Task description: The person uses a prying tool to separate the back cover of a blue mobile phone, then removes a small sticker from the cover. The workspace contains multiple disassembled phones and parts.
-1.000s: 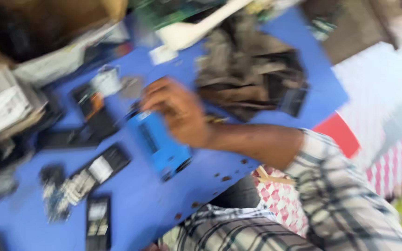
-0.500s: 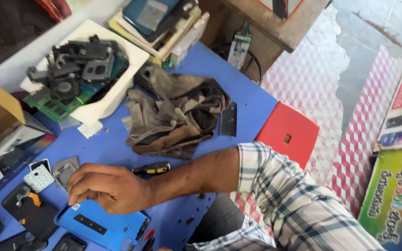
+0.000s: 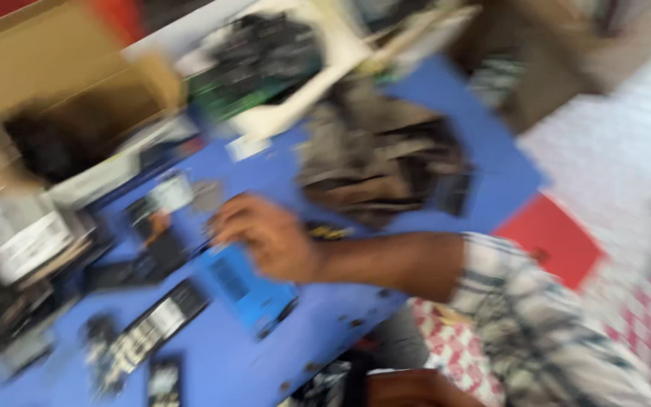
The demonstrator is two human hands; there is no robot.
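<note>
Blue flat rectangular plastic case (image 3: 246,290) lies on our blue worktop (image 3: 318,339) near the middle, its far end under our right hand (image 3: 265,237), whose fingers curl down onto it; blur hides whether we truly grip it. Our left hand (image 3: 412,388) sits low at the near edge, its state unclear. Left lie dark phone parts (image 3: 148,332). Farther off, a crumpled brown cloth (image 3: 382,162) and a white tray of dark parts (image 3: 280,64)
</note>
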